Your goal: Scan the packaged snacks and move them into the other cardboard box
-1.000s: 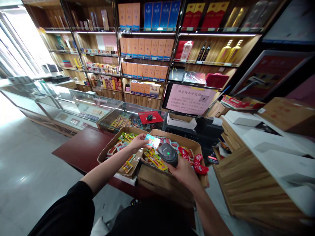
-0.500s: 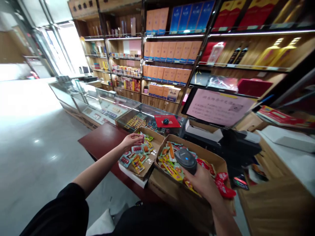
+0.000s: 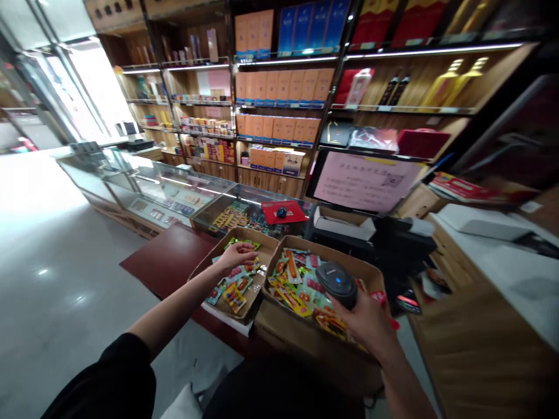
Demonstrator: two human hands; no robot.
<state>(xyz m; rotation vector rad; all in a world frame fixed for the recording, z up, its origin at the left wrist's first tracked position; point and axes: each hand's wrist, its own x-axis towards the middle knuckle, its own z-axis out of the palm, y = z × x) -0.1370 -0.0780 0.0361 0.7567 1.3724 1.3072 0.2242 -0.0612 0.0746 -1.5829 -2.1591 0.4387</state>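
Noticing the right hand (image 3: 369, 323) wrapped round the scanner (image 3: 335, 281) above the right box (image 3: 364, 273), probably to leave its head free; left hand (image 3: 238, 257) half-open over packets (image 3: 234, 298) in the left box (image 3: 268, 249), nothing visible in it

Dark-grey barcode scanner (image 3: 334, 274), blue light (image 3: 338, 281) lit, held over heaped snack packets (image 3: 292, 295); more packets (image 3: 235, 298) scattered in the adjoining carton (image 3: 268, 249)

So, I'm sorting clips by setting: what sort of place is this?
Likely a shop: there are rows of orange boxes, a glass display case, and what looks like a barcode scanner in the right hand.
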